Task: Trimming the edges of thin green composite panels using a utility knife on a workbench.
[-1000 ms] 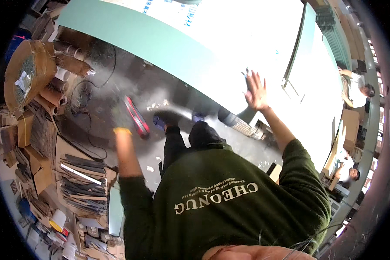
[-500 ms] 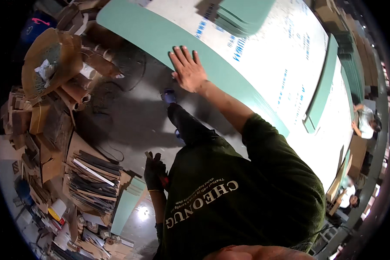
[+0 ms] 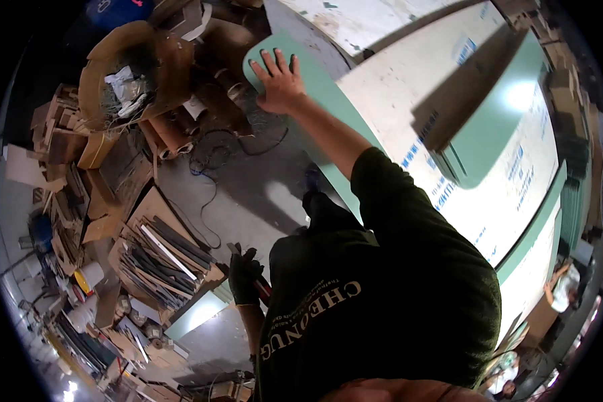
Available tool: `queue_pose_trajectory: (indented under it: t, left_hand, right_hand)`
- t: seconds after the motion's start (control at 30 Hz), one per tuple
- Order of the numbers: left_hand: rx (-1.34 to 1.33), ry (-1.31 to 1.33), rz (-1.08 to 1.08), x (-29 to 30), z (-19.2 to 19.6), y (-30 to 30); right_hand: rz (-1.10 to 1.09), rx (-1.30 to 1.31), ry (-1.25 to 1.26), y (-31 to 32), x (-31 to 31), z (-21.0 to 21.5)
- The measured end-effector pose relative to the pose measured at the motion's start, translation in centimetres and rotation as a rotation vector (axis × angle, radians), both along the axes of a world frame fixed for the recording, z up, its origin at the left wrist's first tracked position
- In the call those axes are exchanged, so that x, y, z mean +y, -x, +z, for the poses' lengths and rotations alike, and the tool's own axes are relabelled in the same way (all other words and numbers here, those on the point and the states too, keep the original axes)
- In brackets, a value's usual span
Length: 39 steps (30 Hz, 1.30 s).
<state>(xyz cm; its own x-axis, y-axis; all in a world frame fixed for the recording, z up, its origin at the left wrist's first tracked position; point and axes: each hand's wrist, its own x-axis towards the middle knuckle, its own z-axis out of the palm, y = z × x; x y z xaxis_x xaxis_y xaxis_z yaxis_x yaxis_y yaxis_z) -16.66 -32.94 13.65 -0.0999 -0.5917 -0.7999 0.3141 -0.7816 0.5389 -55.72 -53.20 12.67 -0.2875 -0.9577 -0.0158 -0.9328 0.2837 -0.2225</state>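
My bare right hand [image 3: 281, 87] reaches far forward, its fingers spread flat on a long light-green board [image 3: 325, 94] near that board's rounded end. The board lies along the edge of the white, blue-printed sheets. Down by my left side, my left hand [image 3: 246, 273] wears a dark glove and is closed around a red-handled tool [image 3: 264, 291]. A thin piece sticks up past its fingers; the tool's exact kind cannot be made out.
A stack of green boards [image 3: 496, 127] rests on the white sheet [image 3: 522, 208] to the right. Left are a cardboard drum [image 3: 97, 74] with scraps, dark strips [image 3: 157, 261] on cardboard and a cable [image 3: 214, 201] on the floor. Co-workers [image 3: 564, 288] are at far right.
My right hand now lies near the board's rounded end instead of farther along it. The view has shifted, showing more of the sheets beyond. My left hand still grips the tool.
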Motion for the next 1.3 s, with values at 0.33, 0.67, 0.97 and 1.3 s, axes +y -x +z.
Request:
queue_pose_trajectory:
  t: [0.33,0.67,0.97,1.3]
  left_hand:
    - [-0.078,-0.025,-0.132,-9.4,0.1,4.4]
    - [0.015,0.153,-0.797,-33.2,-4.5,16.6]
    - [0.168,1.427,-1.541,-46.8,-3.6,40.8]
    - [-1.872,3.131,0.396,-43.8,-5.2,30.4]
  right_hand:
    - [-0.089,-0.037,0.077,3.0,-10.5,-1.4]
    - [-0.789,0.033,0.343,11.5,-4.9,-1.9]
    - [-1.07,0.017,-0.051,-2.7,18.1,-0.9]
    - [-1.268,-0.027,-0.148,-2.7,20.4,-0.9]
